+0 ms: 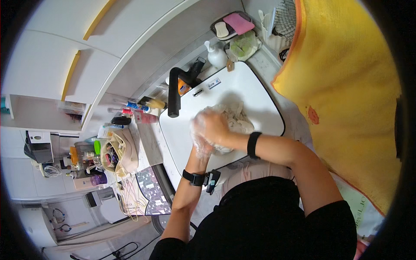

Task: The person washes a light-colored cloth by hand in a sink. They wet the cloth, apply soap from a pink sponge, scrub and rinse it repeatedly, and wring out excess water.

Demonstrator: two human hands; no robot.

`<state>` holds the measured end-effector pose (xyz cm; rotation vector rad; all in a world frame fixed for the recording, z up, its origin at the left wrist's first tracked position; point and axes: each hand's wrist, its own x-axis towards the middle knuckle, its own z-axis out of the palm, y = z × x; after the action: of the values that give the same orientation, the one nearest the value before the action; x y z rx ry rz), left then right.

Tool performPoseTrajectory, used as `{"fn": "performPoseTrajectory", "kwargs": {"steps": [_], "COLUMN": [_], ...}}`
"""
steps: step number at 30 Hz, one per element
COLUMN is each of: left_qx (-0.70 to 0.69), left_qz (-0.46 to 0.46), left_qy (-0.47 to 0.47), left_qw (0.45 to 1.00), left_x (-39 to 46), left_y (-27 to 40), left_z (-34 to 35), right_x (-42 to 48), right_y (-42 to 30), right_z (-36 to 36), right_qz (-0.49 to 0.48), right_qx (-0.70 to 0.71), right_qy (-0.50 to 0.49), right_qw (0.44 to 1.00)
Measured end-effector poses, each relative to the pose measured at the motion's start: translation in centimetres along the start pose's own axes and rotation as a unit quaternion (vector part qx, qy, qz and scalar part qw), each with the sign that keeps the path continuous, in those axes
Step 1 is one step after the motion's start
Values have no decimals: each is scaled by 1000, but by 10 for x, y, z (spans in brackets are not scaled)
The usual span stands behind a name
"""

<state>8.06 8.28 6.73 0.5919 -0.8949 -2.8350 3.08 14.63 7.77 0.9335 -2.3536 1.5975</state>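
Observation:
A soapy, wet white cloth (239, 122) with a faint dark pattern lies bunched in a white washbasin (263, 97). Over its left side my right hand (213, 126) is closed on the fabric, blurred by motion. My left hand (202, 144) is pressed against it from below, coated in foam and also gripping a part of the cloth. The fingers of both hands are largely hidden by suds, blur and each other. A black faucet (174, 94) reaches over the basin's rim, to the left of my hands.
A white pump bottle (216, 56) and a soap dish (216, 24) with pink and white bars stand behind the basin. Cups with toothbrushes (145, 117) and a cream pouch (130, 152) sit to the left. A yellow towel (351, 97) hangs close on the right.

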Motion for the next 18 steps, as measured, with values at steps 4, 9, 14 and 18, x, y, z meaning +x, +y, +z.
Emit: {"fn": "performPoseTrajectory", "kwargs": {"steps": [4,9,14,18], "left_qx": [9,-49,9,52], "left_qz": [-43,4,-55,12], "left_qy": [104,-212,146,-13], "left_qw": [994,976,988,998], "left_x": [-3,17,-8,-4], "left_y": [-3,-10,7,49], "left_z": [14,-67,45,-14], "right_x": [-3,-11,1,25], "right_y": [9,-1,31,47], "right_z": [3,3,-4,-38], "right_qz": [-18,-33,-13,39], "right_qx": [-25,-10,-26,48], "right_qy": [-62,-36,-100,-429], "right_qw": [998,999,995,901]}}
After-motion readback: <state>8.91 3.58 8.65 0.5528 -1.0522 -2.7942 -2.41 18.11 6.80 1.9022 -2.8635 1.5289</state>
